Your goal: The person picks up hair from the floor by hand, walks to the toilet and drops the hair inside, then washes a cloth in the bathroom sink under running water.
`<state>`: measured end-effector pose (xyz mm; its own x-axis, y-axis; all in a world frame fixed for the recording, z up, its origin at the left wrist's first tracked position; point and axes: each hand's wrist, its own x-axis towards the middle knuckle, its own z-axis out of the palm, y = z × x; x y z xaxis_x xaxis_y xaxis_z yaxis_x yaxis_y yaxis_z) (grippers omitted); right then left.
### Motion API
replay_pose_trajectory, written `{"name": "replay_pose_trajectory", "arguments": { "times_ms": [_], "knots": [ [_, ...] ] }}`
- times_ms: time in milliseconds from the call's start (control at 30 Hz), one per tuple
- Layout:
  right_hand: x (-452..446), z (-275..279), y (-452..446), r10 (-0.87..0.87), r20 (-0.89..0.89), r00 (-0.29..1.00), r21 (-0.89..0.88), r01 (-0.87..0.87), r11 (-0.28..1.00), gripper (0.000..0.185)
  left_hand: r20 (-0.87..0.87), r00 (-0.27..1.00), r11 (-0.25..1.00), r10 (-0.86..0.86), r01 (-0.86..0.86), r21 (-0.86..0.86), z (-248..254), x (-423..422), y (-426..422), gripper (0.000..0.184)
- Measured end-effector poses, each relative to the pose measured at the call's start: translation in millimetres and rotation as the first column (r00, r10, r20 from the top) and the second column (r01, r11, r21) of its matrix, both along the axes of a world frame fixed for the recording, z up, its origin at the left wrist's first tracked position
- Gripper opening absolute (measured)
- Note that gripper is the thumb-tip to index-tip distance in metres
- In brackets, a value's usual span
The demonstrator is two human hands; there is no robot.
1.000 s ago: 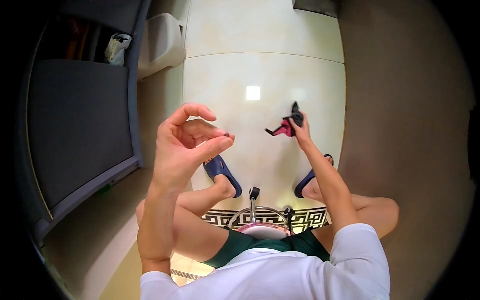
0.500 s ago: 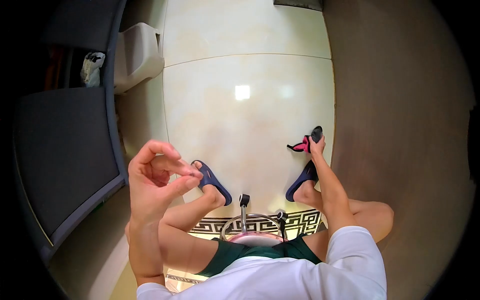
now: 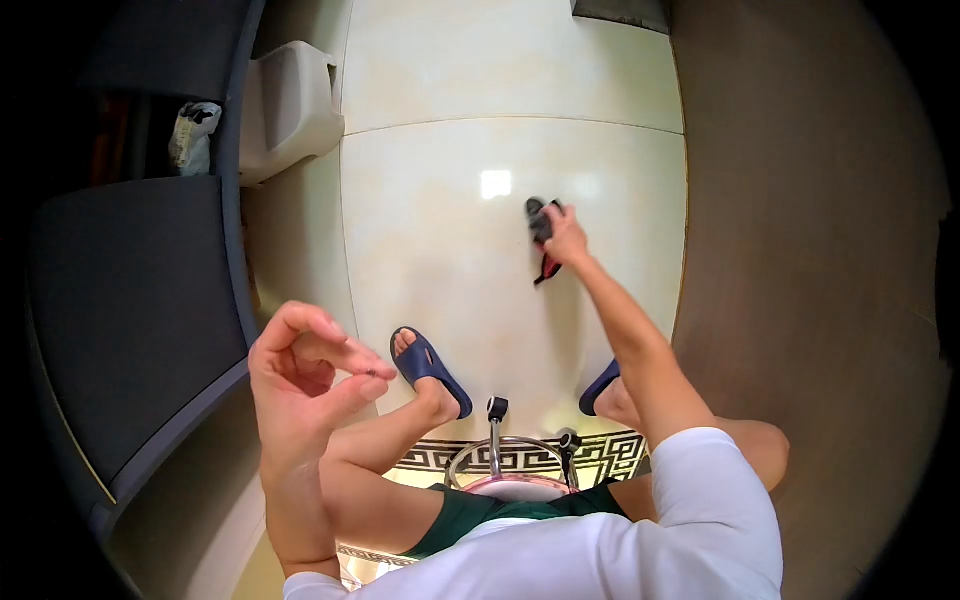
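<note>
My left hand (image 3: 315,375) is raised above my left knee, thumb and forefinger pinched together on a tiny dark bit (image 3: 371,373) too small to name. The other fingers are curled. Out over the tiled floor, my right hand (image 3: 566,238) is wrapped round a black and pink item (image 3: 540,225), perhaps a small shoe or sandal. A dark rounded end sticks out beyond my fingers, and a pink part with a black strap hangs on the near side. My palm hides part of it.
Blue slippers (image 3: 428,366) are on my feet. Behind them stands a wheeled stool with a metal ring (image 3: 495,440). A pale plastic stool (image 3: 295,110) and a dark cabinet (image 3: 140,320) holding a plastic bag (image 3: 194,138) are at left. A brown surface (image 3: 810,250) runs along the right.
My right hand has swung out right, then back left and forward with the black and pink item, which has turned. My left hand has moved lower and left in view, still pinched.
</note>
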<state>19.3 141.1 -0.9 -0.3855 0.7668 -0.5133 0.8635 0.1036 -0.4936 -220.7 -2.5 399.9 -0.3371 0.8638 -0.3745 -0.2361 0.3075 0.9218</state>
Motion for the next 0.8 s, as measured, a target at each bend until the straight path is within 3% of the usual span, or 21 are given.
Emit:
{"name": "replay_pose_trajectory", "arguments": {
  "times_ms": [67,167,233,267,367,433,533,567,633,667,700,767,800],
  "knots": [
    [-17,7,-32,0.104,-0.041,0.994,-0.032,-0.105,0.994,0.059,-0.023,1.0,1.0,-0.016,0.016,0.015,0,1,4,0.038],
    [-37,16,-74,0.102,-0.063,0.993,-0.089,-0.107,0.99,0.059,0.021,1.0,0.998,0.021,-0.02,-0.06,-4,9,18,0.037],
    [-41,15,-95,-0.024,-0.115,0.993,-0.159,0.006,0.987,0.058,0.041,0.999,0.997,-0.028,0.031,-0.076,-10,15,27,0.034],
    [-38,17,-105,-0.178,-0.179,0.968,-0.165,0.149,0.975,0.056,0.055,0.998,0.996,-0.023,0.028,-0.079,-11,19,29,0.033],
    [5,31,-109,-0.398,-0.362,0.843,-0.121,0.381,0.917,0.054,0.069,0.997,0.995,-0.039,0.045,-0.087,-8,27,29,0.031],
    [61,22,-100,-0.385,-0.448,0.806,0.061,0.458,0.887,0.049,0.062,0.996,0.994,-0.069,0.074,-0.086,-6,30,28,0.03],
    [164,11,-78,-0.517,-0.334,0.788,0.126,0.581,0.804,0.052,0.063,0.992,0.992,-0.108,0.112,-0.065,-7,34,26,0.03],
    [209,-29,-75,-0.613,-0.312,0.725,0.045,0.656,0.753,0.053,0.078,0.991,0.993,-0.113,0.116,-0.035,-8,36,25,0.031],
    [247,-24,-66,-0.687,-0.167,0.707,0.122,0.706,0.697,0.057,0.084,0.99,0.993,-0.116,0.117,-0.005,-9,37,24,0.031],
    [272,-47,-62,-0.744,-0.141,0.654,-0.131,0.732,0.668,0.058,0.081,0.99,0.993,-0.116,0.117,-0.006,-8,37,24,0.031],
    [258,-25,-59,-0.756,-0.065,0.651,-0.193,0.735,0.65,0.06,0.083,0.99,0.993,-0.117,0.118,-0.008,-7,37,23,0.031],
    [231,-33,-64,-0.603,0.031,0.797,0.102,0.598,0.795,0.061,0.036,0.997,0.997,-0.073,0.074,-0.031,-8,31,23,0.034],
    [217,-40,-68,-0.467,-0.082,0.881,0.165,0.474,0.865,0.063,0.017,0.999,0.997,-0.051,0.051,-0.049,-7,28,21,0.036]
  ]
}}
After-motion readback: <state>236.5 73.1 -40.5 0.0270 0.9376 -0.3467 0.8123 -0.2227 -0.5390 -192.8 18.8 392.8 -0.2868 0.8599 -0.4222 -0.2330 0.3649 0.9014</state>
